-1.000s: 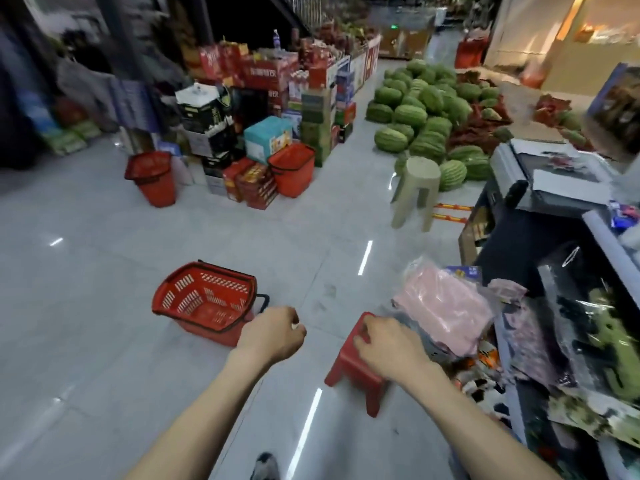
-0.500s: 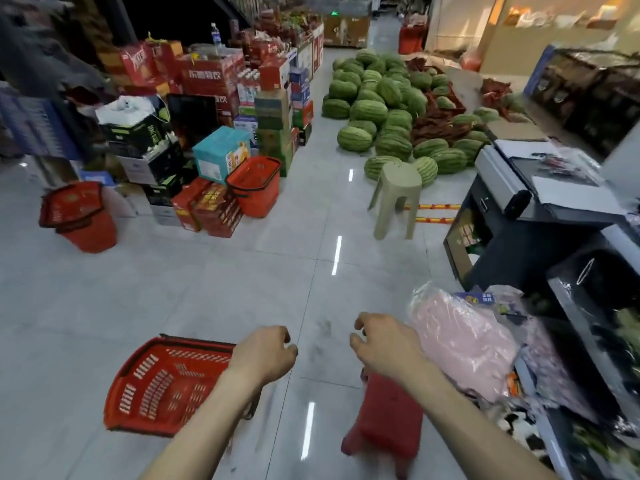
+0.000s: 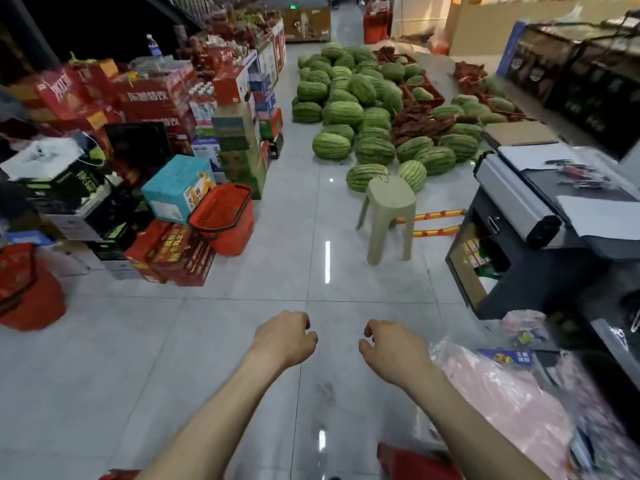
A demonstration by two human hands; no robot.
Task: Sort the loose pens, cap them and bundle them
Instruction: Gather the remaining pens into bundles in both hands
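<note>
Left hand (image 3: 284, 341) and right hand (image 3: 394, 351) hang loosely curled and empty above the floor tiles (image 3: 207, 341), a red stool (image 3: 415, 462) just beneath the right one, while blurred pens (image 3: 576, 173) lie on the checkout counter (image 3: 512, 199) far right.

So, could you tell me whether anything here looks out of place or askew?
The red basket beside the teal box sits tilted rather than level. What look like loose pens lie scattered on the counter, blurred. The left hand and right hand are loosely curled and hold nothing.
</note>
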